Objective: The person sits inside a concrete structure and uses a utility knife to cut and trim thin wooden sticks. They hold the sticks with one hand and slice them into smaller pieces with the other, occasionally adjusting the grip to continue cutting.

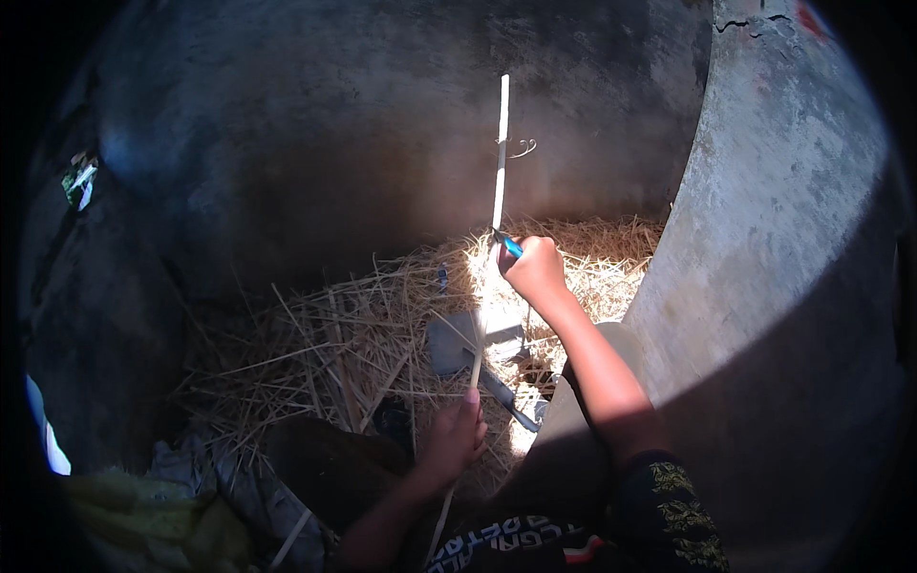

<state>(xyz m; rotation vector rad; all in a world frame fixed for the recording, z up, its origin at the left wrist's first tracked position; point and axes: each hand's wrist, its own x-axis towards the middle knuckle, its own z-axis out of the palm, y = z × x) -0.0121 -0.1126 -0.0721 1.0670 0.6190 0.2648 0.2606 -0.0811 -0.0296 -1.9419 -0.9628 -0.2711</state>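
A long, thin, pale stick (501, 172) runs from my lap up and away from me, standing out bright against the dark wall. My left hand (452, 436) is closed around its lower part, in shade. Farther up, my right hand (537, 270) grips a small blue-handled knife (513, 246), whose dark blade meets the side of the stick. Above the blade a thin curled shaving (523, 148) clings to the stick. Part of the blade and the knife's grip are hidden by my right fingers.
Pale straw-like shavings (315, 325) are heaped in front of me. Among them lie a grey block (451, 344) and a dark bar (506, 396). Curved grey walls (764, 201) rise ahead and at the right. A yellowish-green sack (153, 520) lies at the lower left.
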